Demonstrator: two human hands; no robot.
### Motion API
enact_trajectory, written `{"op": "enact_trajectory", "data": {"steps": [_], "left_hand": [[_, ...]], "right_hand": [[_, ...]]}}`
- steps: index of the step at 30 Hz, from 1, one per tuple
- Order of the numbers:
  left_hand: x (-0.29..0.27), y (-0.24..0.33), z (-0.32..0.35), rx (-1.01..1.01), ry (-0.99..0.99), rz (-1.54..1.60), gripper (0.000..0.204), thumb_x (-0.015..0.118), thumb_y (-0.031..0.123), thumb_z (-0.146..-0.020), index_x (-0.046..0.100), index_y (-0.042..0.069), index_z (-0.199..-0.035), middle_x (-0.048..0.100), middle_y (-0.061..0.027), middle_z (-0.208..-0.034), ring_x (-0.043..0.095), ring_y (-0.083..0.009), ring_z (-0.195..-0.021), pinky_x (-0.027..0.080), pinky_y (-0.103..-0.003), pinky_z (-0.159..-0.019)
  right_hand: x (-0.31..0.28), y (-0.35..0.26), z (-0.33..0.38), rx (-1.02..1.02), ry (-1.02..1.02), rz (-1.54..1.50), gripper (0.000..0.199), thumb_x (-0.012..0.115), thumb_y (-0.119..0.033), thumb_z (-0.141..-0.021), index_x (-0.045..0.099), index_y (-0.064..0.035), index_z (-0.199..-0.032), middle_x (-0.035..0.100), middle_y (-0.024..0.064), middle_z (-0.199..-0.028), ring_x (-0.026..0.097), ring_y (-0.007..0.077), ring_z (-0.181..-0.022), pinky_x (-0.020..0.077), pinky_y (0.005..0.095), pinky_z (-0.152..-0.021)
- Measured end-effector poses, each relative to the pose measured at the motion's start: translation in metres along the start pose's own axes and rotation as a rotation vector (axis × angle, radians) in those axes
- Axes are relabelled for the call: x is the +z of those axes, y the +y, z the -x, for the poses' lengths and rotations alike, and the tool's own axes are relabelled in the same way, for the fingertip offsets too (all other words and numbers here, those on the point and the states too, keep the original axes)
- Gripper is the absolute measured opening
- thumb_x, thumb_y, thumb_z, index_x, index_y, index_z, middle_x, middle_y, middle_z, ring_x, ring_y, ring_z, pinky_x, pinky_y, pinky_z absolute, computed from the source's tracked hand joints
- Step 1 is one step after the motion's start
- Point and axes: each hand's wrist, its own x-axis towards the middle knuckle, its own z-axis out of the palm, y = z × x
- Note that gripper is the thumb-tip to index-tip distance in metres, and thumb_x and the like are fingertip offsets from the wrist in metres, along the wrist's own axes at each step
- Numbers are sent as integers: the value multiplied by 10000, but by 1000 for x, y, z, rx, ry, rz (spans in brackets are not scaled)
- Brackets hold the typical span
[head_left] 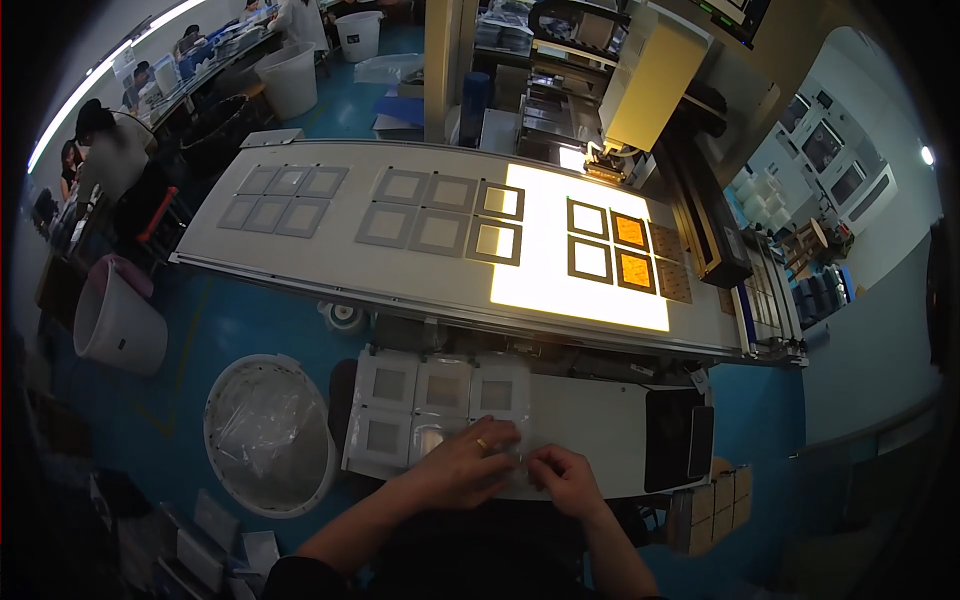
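A pale sheet with several square grey-framed panels (388,385) lies on the small table in front of me, with a glossy clear film along its right side. My left hand (465,468), a ring on one finger, rests over the lower right panels and partly hides them. Its fingers are bent toward the sheet's right edge, and whatever they pinch is too small to make out. Close beside it, my right hand (565,480) has its fingers curled and thumb pressed to the index finger at that edge. What lies between those fingertips is hidden.
Beyond the small table stands a long machine bed (430,275) with more square frames, some brightly lit. A phone (701,440) lies on a black mat (668,430) at right. A white bin (215,420) lined with clear plastic stands at left. People sit at far-left benches.
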Motion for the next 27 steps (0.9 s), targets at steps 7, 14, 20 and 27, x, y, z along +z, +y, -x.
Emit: {"op": "enact_trajectory", "data": {"steps": [7,14,20,27], "left_hand": [[-2,14,-1,24,-59,-157,321,823,141,-820,661,62,-1085,566,-178,-1419,527,-405,-1410,409,-595,-1213],[-1,16,-5,36,-50,-164,228,819,95,-794,678,77,-973,620,-150,-1328,592,-408,-1321,492,-564,-1110],[12,5,0,-177,14,42,133,764,45,-843,666,69,-931,659,-106,-996,645,-359,-995,516,-468,-892],[14,7,3,-174,42,106,152,751,-18,-833,654,64,-918,666,-104,-950,644,-337,-944,512,-425,-845]], "right_hand": [[1,3,5,-9,2,16,127,656,-142,-1074,698,-27,-1106,698,10,-881,628,85,-776,518,254,-708],[2,-4,2,8,22,20,122,661,-140,-1070,693,-27,-1103,698,12,-884,635,92,-790,527,260,-722],[1,-15,-1,1,19,13,122,641,-102,-1063,677,-17,-1143,689,26,-902,617,93,-781,517,256,-726],[4,-20,12,-130,67,170,138,670,-90,-1044,671,-22,-1164,704,16,-923,605,73,-775,504,245,-722]]}}
